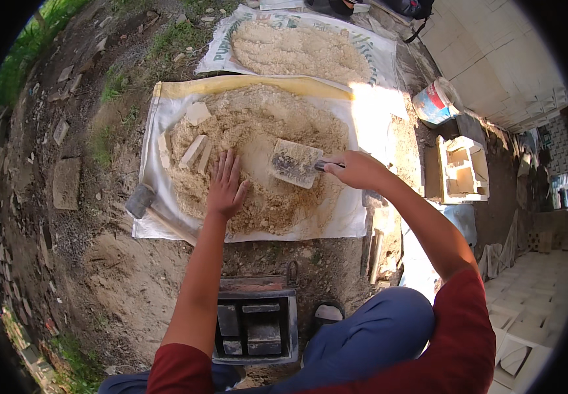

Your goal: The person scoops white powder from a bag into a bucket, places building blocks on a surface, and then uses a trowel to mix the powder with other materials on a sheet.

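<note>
My right hand [356,169] is closed round the dark handle of a broad rectangular trowel [295,162]. The trowel's blade lies over the sandy mix, with some of the pale grains on it. My left hand [227,189] rests palm down on the sandy mix [274,115], left of the blade, its fingers stretched out. Several pale broken pieces [194,150] lie on the mix just beyond my left fingertips. Under the heap is a white woven sack [152,138] with a yellow band.
A mallet [140,200] with a black head lies left of my forearm. Nearest my body stands a dark metal mould [290,328] with inner blocks. A second sack [218,56] bears more sand. At right are a bucket [433,105] and a pale hollow block [477,164].
</note>
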Demonstrator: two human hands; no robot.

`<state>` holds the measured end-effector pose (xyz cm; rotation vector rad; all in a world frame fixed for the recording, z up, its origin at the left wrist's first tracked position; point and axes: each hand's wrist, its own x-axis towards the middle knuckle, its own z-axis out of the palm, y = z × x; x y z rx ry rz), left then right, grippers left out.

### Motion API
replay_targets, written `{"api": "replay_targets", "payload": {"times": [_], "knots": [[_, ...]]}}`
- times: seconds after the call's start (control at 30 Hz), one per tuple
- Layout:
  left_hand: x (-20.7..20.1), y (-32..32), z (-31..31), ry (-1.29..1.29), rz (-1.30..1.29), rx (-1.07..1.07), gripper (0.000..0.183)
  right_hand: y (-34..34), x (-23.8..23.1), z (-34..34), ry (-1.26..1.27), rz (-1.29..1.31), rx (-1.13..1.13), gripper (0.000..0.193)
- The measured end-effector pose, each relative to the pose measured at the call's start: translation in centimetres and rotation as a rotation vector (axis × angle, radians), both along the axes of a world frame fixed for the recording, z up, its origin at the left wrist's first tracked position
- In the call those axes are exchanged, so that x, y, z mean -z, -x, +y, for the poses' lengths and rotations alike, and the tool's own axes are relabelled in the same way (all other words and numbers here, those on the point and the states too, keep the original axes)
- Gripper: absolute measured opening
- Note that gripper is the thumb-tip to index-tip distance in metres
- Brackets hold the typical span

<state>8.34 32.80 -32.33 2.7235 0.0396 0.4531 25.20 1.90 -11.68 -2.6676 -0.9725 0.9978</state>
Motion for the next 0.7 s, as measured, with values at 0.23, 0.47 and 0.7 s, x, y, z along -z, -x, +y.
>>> {"api": "replay_targets", "payload": {"times": [0.23,0.47,0.7], "knots": [[-1.4,-0.2,-0.6,0.027,0.0,-0.041,0.071,4.6,3.4,2.6,-0.002,-0.316,0.13,0.049],[-1.9,0.1,-1.2,0.173,-0.04,-0.069,0.073,6.5,-0.7,1.6,0.116,-0.504,0.026,0.047],[-0.8,-0.3,-1.2,0.135,0.003,-0.067,0.081,6.1,3.6,1.2,0.052,-0.283,0.113,0.046]]}}
